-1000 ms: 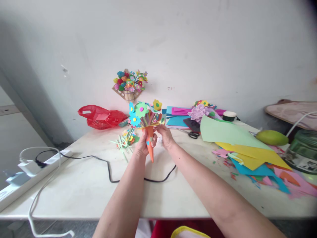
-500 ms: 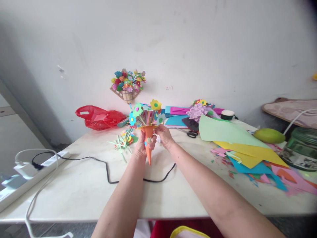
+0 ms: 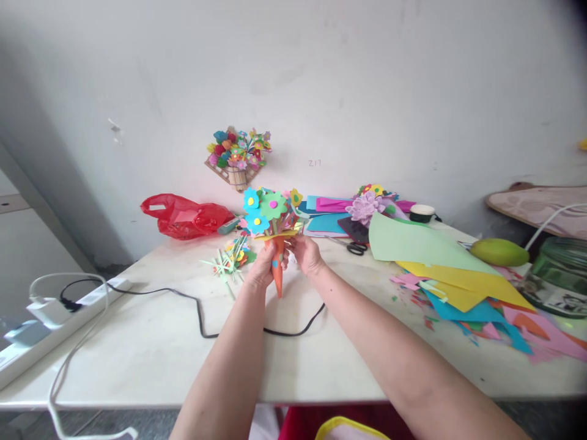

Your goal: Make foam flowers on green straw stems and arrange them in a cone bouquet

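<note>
Above the desk (image 3: 307,366), near its middle, an orange cone (image 3: 277,269) with blue spots is held point down, slightly tilted, with a yellow rim (image 3: 275,234) around its top. The left hand (image 3: 265,263) has its fingers wrapped around the cone below the rim, the thumb on the near side. The right hand (image 3: 305,252) is at the other side of the rim with its fingers bent close together; whether they pinch the edge or only touch it, I cannot tell. Out of the cone stands a bunch of flat flowers: a green flower (image 3: 273,206) with a pink centre, two blue flowers (image 3: 257,222) with yellow centres, and a yellow flower (image 3: 296,197) partly turned away.

Just beside the left hand lies a pile of small flowers and pale green strips (image 3: 224,264). A red plastic bag (image 3: 183,217) sits farther back, and a black cable (image 3: 183,296) runs across the desk behind the left forearm. Beyond the right hand are scissors (image 3: 356,248), a lilac flower (image 3: 365,208), a pale green sheet (image 3: 417,244) over a yellow sheet (image 3: 463,293), and a green fruit (image 3: 499,251) near a glass jar (image 3: 559,281)
</note>
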`<act>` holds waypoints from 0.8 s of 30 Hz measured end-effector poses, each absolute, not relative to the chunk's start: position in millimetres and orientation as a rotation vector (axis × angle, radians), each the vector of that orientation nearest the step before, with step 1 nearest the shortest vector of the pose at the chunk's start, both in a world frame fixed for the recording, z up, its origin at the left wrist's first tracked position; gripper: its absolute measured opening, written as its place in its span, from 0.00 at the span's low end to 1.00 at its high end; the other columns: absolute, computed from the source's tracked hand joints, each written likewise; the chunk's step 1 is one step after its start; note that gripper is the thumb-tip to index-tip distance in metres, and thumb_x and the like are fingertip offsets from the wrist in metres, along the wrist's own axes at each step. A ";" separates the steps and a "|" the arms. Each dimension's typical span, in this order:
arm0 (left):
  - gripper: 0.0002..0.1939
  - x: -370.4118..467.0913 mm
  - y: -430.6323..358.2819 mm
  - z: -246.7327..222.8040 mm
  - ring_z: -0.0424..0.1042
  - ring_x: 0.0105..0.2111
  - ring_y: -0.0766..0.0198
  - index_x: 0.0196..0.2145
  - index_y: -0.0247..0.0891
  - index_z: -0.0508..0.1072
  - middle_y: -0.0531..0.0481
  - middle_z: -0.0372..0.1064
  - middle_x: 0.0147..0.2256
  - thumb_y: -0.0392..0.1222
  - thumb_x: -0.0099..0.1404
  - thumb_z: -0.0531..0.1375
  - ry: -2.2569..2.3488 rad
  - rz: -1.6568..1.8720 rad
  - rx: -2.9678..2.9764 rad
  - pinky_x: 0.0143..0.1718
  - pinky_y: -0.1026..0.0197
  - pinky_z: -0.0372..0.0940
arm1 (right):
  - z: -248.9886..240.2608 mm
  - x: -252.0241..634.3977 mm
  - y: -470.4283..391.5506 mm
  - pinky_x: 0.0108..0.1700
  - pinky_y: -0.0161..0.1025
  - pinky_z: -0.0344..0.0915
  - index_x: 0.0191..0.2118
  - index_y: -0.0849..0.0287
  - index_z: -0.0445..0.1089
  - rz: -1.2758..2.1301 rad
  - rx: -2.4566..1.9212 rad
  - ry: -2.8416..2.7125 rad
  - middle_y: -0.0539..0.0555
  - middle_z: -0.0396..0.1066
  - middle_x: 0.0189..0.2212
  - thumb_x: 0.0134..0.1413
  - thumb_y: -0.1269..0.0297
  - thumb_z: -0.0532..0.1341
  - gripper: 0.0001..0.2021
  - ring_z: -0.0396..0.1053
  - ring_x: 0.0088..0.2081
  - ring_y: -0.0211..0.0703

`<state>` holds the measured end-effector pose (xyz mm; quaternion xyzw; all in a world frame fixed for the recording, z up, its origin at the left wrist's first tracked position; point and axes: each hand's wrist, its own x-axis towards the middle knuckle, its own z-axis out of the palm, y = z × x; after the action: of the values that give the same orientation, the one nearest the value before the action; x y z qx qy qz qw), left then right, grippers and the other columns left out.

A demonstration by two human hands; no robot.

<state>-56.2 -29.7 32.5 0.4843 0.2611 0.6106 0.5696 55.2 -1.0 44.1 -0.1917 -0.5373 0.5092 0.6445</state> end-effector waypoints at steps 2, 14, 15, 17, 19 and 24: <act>0.29 -56.0 -29.2 32.8 0.61 0.16 0.72 0.30 0.34 0.67 0.53 0.64 0.21 0.62 0.41 0.65 0.616 1.464 1.157 0.16 0.67 0.57 | 43.4 55.2 -0.3 0.26 0.41 0.65 0.26 0.59 0.69 1.248 -0.384 -1.189 0.53 0.69 0.20 0.46 0.54 0.53 0.14 0.65 0.24 0.43; 0.19 -51.1 -24.2 33.6 0.62 0.16 0.71 0.27 0.35 0.66 0.55 0.62 0.18 0.53 0.49 0.65 0.710 1.607 1.237 0.19 0.66 0.58 | 41.6 54.9 -0.5 0.35 0.45 0.66 0.34 0.58 0.66 1.341 -0.285 -1.142 0.56 0.74 0.30 0.47 0.55 0.52 0.14 0.70 0.33 0.48; 0.19 -50.6 -24.4 34.3 0.61 0.16 0.71 0.28 0.35 0.66 0.55 0.62 0.18 0.52 0.48 0.65 0.723 1.621 1.239 0.19 0.65 0.58 | 42.2 55.3 -0.8 0.35 0.45 0.66 0.34 0.58 0.66 1.341 -0.288 -1.164 0.57 0.74 0.31 0.47 0.53 0.51 0.15 0.71 0.33 0.49; 0.19 -49.5 -25.1 36.1 0.61 0.15 0.71 0.28 0.35 0.66 0.55 0.62 0.18 0.51 0.48 0.66 0.747 1.636 1.255 0.19 0.65 0.58 | 43.3 55.7 -1.2 0.35 0.45 0.65 0.34 0.58 0.67 1.346 -0.291 -1.180 0.57 0.74 0.32 0.49 0.50 0.51 0.17 0.71 0.34 0.49; 0.18 -48.5 -25.8 37.7 0.62 0.16 0.70 0.29 0.35 0.67 0.55 0.62 0.17 0.51 0.48 0.66 0.765 1.641 1.280 0.19 0.65 0.58 | 43.9 55.5 -0.7 0.35 0.44 0.65 0.35 0.58 0.68 1.367 -0.280 -1.154 0.57 0.74 0.32 0.49 0.49 0.52 0.18 0.71 0.35 0.49; 0.17 -48.2 -26.0 39.4 0.63 0.16 0.69 0.29 0.34 0.67 0.55 0.62 0.17 0.50 0.49 0.65 0.836 1.645 1.358 0.20 0.64 0.59 | 42.5 53.7 3.5 0.37 0.39 0.65 0.31 0.57 0.69 1.433 -0.281 -0.991 0.52 0.73 0.31 0.44 0.57 0.60 0.10 0.70 0.33 0.43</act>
<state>-48.2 -26.0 39.4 0.5399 0.3323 0.6541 0.4125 53.7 3.5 42.5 -0.1230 -0.4337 0.6272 0.6351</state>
